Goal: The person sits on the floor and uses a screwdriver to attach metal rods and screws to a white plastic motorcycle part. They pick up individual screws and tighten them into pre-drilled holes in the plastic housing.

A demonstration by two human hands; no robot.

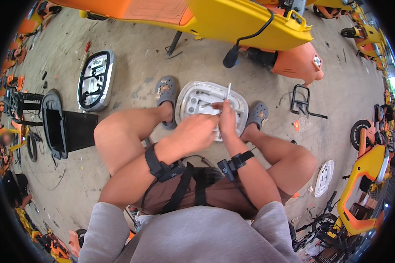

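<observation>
Between my feet lies a white moulded plastic panel, rounded, with ribs and round recesses on its upper face. Both hands are together over its near right half. My left hand is closed, knuckles up, its fingertips against my right hand; whatever it grips is hidden. My right hand is closed with the thumb side up. From it a thin, pale, rod-like piece sticks up, its exact kind unclear. A small dark tip shows beside the fingers, too small to name.
A white-and-black oval shell and a black bin-like box lie at left. A yellow-and-orange scooter body spans the far side. At right are a black tube bracket and a smaller white panel. Grey clogs flank the panel.
</observation>
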